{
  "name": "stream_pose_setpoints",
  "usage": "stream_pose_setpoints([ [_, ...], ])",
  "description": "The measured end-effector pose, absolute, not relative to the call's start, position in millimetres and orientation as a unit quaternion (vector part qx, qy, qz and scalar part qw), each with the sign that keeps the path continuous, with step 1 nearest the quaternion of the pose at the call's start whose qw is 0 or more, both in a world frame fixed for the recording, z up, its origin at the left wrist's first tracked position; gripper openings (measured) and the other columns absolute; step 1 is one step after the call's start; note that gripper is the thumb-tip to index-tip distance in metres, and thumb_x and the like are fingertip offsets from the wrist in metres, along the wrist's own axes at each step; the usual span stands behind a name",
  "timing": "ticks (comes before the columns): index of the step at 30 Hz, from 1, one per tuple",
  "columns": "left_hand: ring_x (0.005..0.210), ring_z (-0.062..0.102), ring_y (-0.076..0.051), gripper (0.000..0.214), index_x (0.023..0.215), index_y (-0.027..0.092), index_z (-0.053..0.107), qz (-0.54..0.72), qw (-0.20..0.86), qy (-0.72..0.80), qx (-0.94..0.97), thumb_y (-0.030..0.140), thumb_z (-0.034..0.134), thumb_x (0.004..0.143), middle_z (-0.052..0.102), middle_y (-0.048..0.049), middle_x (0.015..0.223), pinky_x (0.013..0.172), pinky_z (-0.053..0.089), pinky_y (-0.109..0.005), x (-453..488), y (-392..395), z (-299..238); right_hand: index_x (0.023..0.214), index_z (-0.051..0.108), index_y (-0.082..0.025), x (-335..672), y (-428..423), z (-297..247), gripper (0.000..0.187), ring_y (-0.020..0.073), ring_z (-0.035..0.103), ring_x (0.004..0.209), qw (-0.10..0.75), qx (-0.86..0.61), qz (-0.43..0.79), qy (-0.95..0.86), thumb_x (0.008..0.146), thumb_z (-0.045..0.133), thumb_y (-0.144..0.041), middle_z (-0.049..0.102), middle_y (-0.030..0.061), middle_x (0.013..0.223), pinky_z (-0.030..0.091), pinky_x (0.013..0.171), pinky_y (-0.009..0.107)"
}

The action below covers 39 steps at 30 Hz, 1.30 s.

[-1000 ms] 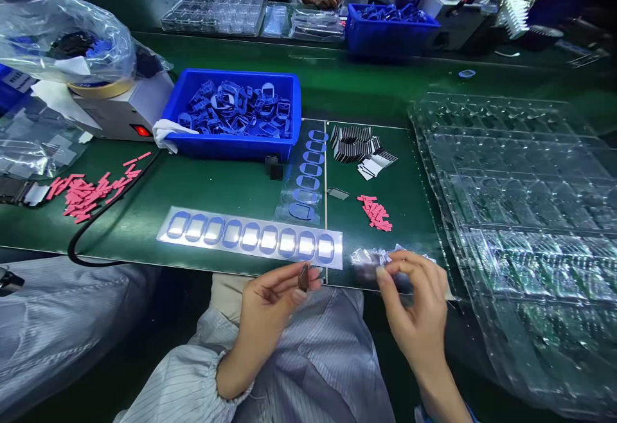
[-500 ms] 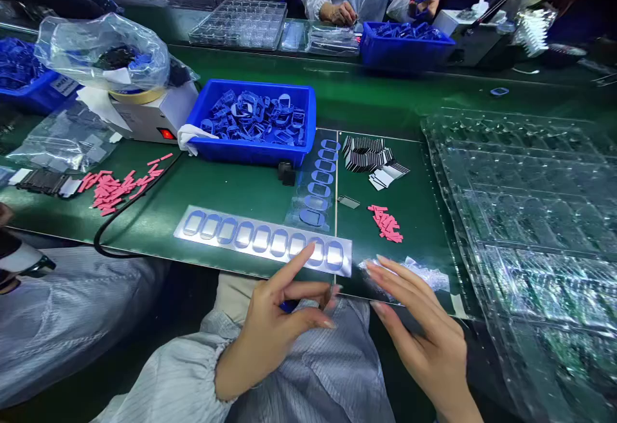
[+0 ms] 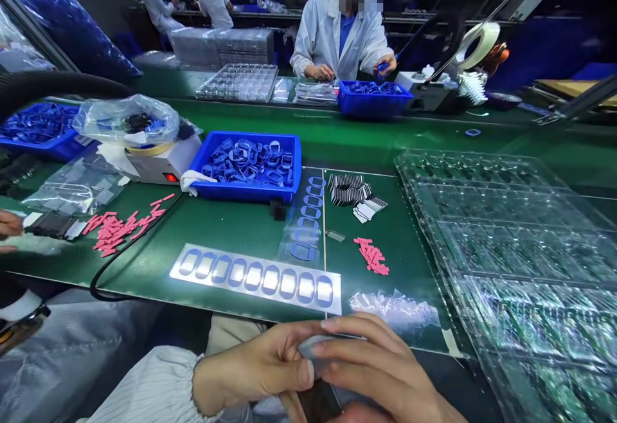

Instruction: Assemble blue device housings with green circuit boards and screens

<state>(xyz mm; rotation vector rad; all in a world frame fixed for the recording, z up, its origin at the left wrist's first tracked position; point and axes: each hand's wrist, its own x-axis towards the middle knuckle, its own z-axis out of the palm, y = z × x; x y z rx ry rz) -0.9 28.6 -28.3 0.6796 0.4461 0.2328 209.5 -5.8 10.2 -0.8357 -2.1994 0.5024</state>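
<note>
My left hand (image 3: 255,365) is closed at the bottom centre, thumb pressed against a small flat part (image 3: 321,400) with a dark shiny face. Across its upper side lie the fingers of my right hand (image 3: 385,365), bent round its edge, so much of the part is covered; its exact kind cannot be made out. Just beyond my hands lies a silver strip (image 3: 255,278) bearing a row of blue-rimmed rounded pieces. A crumpled heap of clear film (image 3: 393,310) is beyond my right hand. Farther off is a clear sheet with blue rings (image 3: 308,217).
A blue bin (image 3: 250,195) of blue plastic frames stands beyond the strip. Pink strips (image 3: 371,256) and striped cards (image 3: 349,190) lie right of centre. Clear trays (image 3: 482,217) fill the right side. A black cable (image 3: 99,275) crosses the left; a co-worker (image 3: 342,44) sits opposite.
My hands, apart before, have come together around the small part; my right hand, formerly open, has moved left onto it. The view has tilted up, showing more of the room.
</note>
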Motion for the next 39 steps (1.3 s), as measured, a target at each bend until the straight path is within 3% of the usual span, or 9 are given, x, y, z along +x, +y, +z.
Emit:
stream_pose_setpoints([
  [3, 0.075, 0.073, -0.022, 0.082, 0.140, 0.025, 0.036, 0.122, 0.886, 0.208, 0.397, 0.064, 0.059, 0.072, 0.074, -0.0090, 0.094, 0.071, 0.055, -0.034, -8.7, 45.1, -22.5, 0.109, 0.061, -0.019, 219.7, 0.3, -7.5, 0.030, 0.0189, 0.065, 0.102, 0.410, -0.354, 0.188, -0.819, 0.086, 0.061, -0.038, 0.073, 0.0053, 0.100, 0.053, 0.091, 0.030],
  [6, 0.106, 0.064, -0.025, 0.064, 0.132, 0.025, 0.049, 0.194, 0.711, 0.311, 0.601, 0.057, 0.058, 0.078, 0.061, -0.0141, 0.128, 0.090, 0.049, -0.038, -20.2, 82.7, 0.6, 0.095, 0.068, -0.021, 233.8, 12.8, -40.0, 0.018, 0.0207, 0.069, 0.088, 0.519, -0.457, 0.206, -0.692, 0.082, 0.065, -0.035, 0.074, 0.0060, 0.088, 0.058, 0.079, 0.031],
  [8, 0.103, 0.064, -0.025, 0.052, 0.122, 0.020, 0.058, 0.221, 0.461, 0.419, 0.751, 0.047, 0.064, 0.079, 0.066, -0.0130, 0.118, 0.091, 0.048, -0.039, -27.1, 117.0, 17.7, 0.084, 0.070, -0.022, 241.6, 20.5, -61.2, 0.014, 0.0208, 0.071, 0.080, 0.578, -0.524, 0.225, -0.583, 0.079, 0.067, -0.035, 0.074, 0.0060, 0.082, 0.059, 0.073, 0.030],
  [10, 0.088, 0.066, -0.021, 0.036, 0.115, 0.017, 0.061, 0.220, 0.224, 0.442, 0.840, 0.038, 0.055, 0.086, 0.069, -0.0104, 0.108, 0.081, 0.053, -0.035, -31.4, 154.7, 29.7, 0.081, 0.070, -0.021, 245.7, 25.0, -75.8, 0.014, 0.0204, 0.071, 0.076, 0.606, -0.562, 0.234, -0.513, 0.078, 0.067, -0.034, 0.074, 0.0071, 0.081, 0.059, 0.067, 0.028],
  [15, 0.102, 0.060, -0.025, 0.024, 0.102, 0.018, 0.067, 0.166, 0.106, 0.441, 0.876, 0.025, 0.047, 0.090, 0.066, -0.0099, 0.105, 0.090, 0.047, -0.043, -27.2, 244.4, 34.4, 0.080, 0.072, -0.020, 244.0, 25.2, -81.7, 0.012, 0.0208, 0.070, 0.076, 0.601, -0.585, 0.256, -0.482, 0.072, 0.069, -0.029, 0.074, 0.0089, 0.082, 0.059, 0.064, 0.027],
  [24, 0.090, 0.063, -0.020, 0.022, 0.103, 0.015, 0.061, 0.058, 0.140, 0.415, 0.897, 0.032, 0.057, 0.088, 0.064, -0.0062, 0.105, 0.078, 0.053, -0.040, -3.1, 313.3, 10.6, 0.084, 0.073, -0.023, 239.2, 23.9, -85.5, 0.016, 0.0218, 0.068, 0.084, 0.592, -0.594, 0.296, -0.458, 0.074, 0.068, -0.034, 0.074, 0.0081, 0.088, 0.056, 0.070, 0.029],
  [29, 0.070, 0.061, -0.015, 0.024, 0.074, 0.014, 0.061, 0.145, 0.195, 0.452, 0.858, 0.034, 0.059, 0.085, 0.063, -0.0006, 0.075, 0.065, 0.049, -0.032, 1.4, 300.4, 20.3, 0.084, 0.072, -0.022, 235.8, 23.0, -84.2, 0.017, 0.0219, 0.067, 0.087, 0.594, -0.598, 0.302, -0.445, 0.077, 0.066, -0.035, 0.073, 0.0085, 0.089, 0.055, 0.073, 0.030],
  [33, 0.053, 0.053, -0.012, 0.036, 0.059, 0.017, 0.056, 0.181, 0.302, 0.454, 0.819, 0.042, 0.054, 0.084, 0.053, 0.0041, 0.051, 0.052, 0.041, -0.025, 6.5, 252.3, 42.3, 0.082, 0.072, -0.020, 238.4, 23.6, -84.3, 0.017, 0.0219, 0.068, 0.082, 0.600, -0.588, 0.302, -0.451, 0.075, 0.067, -0.036, 0.073, 0.0090, 0.086, 0.057, 0.069, 0.030],
  [39, 0.044, 0.055, -0.010, 0.031, 0.065, 0.015, 0.061, 0.115, 0.508, 0.415, 0.746, 0.043, 0.060, 0.078, 0.061, 0.0021, 0.053, 0.045, 0.044, -0.021, 22.7, 162.0, 55.3, 0.085, 0.072, -0.020, 242.8, 25.5, -85.5, 0.017, 0.0205, 0.069, 0.079, 0.600, -0.582, 0.293, -0.464, 0.073, 0.070, -0.032, 0.073, 0.0084, 0.088, 0.057, 0.068, 0.030],
])
